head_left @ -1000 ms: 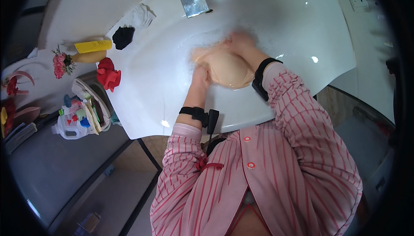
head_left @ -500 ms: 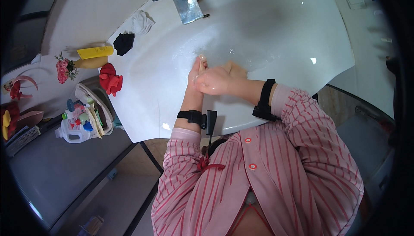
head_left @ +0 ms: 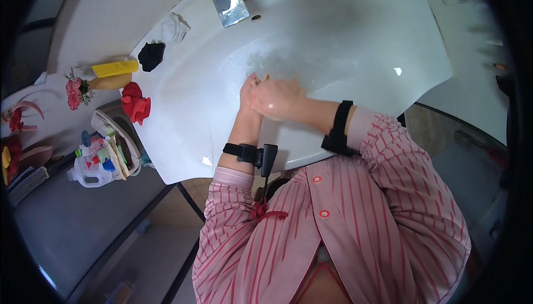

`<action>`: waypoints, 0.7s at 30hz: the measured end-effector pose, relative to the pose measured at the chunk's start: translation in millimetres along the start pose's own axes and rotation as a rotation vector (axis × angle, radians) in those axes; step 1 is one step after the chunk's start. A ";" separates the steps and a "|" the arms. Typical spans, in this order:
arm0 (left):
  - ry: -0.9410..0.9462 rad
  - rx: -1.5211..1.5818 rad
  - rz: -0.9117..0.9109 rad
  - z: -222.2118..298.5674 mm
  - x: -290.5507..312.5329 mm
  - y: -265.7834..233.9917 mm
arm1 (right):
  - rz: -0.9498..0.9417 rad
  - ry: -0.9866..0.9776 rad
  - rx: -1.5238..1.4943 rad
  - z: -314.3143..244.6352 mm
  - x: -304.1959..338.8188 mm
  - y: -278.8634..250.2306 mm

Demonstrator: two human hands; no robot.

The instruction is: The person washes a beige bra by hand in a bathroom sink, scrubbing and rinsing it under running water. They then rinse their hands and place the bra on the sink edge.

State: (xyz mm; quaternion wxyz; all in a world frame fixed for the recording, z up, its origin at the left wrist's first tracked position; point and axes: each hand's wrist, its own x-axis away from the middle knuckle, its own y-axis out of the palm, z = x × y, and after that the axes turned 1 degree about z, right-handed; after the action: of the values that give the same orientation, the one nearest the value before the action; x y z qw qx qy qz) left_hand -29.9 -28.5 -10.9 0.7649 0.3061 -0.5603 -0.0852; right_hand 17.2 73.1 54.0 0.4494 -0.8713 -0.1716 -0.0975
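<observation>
From my end I see both hands meeting over the white basin (head_left: 183, 121), nearer the wearer than the metal faucet (head_left: 229, 1). The right hand (head_left: 277, 98), blurred, lies against the left hand (head_left: 249, 93) and partly covers it; its fingers look curled, but I cannot tell how tightly either hand is closed. A sliver of beige cloth (head_left: 267, 77) shows at the top between them, the rest hidden. Bubbly water (head_left: 311, 62) lies just beyond. Along the basin's left side I make out a white cloth (head_left: 175, 28), a black cloth (head_left: 151, 56) and a red cloth (head_left: 135, 104), with a yellow tube (head_left: 115, 69) near the last two.
</observation>
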 end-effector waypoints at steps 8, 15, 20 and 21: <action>0.061 -0.093 -0.044 -25.9 -6.5 -3.1 | 0.081 0.275 -0.381 79.0 -39.0 19.9; 0.087 -0.348 0.279 -0.2 -13.1 -30.4 | 0.355 0.492 -0.155 114.5 -51.6 37.1; 0.218 -0.209 0.092 -9.1 -29.4 -44.7 | -0.059 0.105 0.007 109.2 -54.0 28.9; 0.209 -0.198 0.100 -8.0 -28.9 -45.2 | -0.095 0.144 0.134 109.4 -53.6 23.4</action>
State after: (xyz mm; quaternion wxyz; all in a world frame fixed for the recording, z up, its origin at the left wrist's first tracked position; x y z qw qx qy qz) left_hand -23.3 -47.8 -61.1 0.8488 0.2083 -0.4810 -0.0695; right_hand -21.6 138.5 -44.0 0.5126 -0.8210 -0.1861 -0.1693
